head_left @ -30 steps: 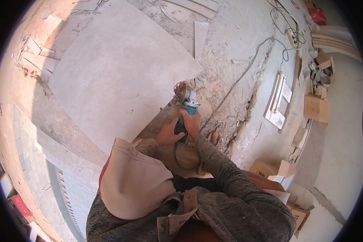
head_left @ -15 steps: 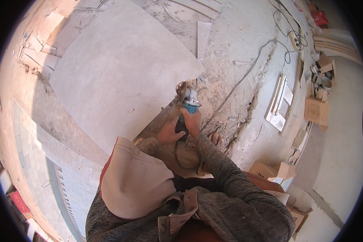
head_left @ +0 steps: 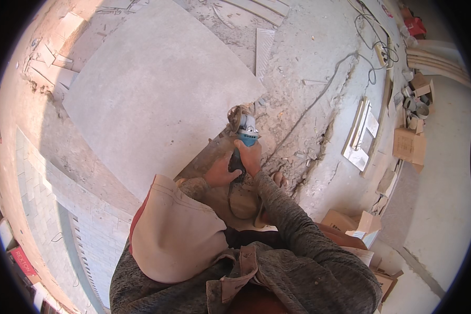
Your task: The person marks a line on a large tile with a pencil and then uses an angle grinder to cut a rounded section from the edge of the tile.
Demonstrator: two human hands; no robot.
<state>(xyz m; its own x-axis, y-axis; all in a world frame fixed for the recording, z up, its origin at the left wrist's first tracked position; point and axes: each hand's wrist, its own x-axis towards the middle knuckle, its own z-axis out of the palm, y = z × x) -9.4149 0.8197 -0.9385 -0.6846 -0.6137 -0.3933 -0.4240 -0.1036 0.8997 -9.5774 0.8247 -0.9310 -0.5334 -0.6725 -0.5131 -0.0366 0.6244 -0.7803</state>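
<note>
A blue and grey angle grinder (head_left: 248, 137) is held in both of my hands, its disc and guard at the edge of a large pale tile (head_left: 157, 89). My right hand (head_left: 250, 157) wraps round the body just behind the metal head. Farther back, my left hand (head_left: 220, 171) grips the dark rear handle, thumb toward the right. Whether the disc is touching the tile I cannot tell. The grinder's cord (head_left: 230, 201) loops down below my hands. Part of my left forearm is hidden behind a pale cap (head_left: 175, 235).
Rubble and dust (head_left: 293, 152) lie right of the tile. A cord (head_left: 319, 99) runs across the floor to the far right. White board pieces (head_left: 358, 136), cardboard boxes (head_left: 409, 146) and a ribbed tile strip (head_left: 264, 52) lie around. Small paving-like tiles (head_left: 42, 183) cover the left.
</note>
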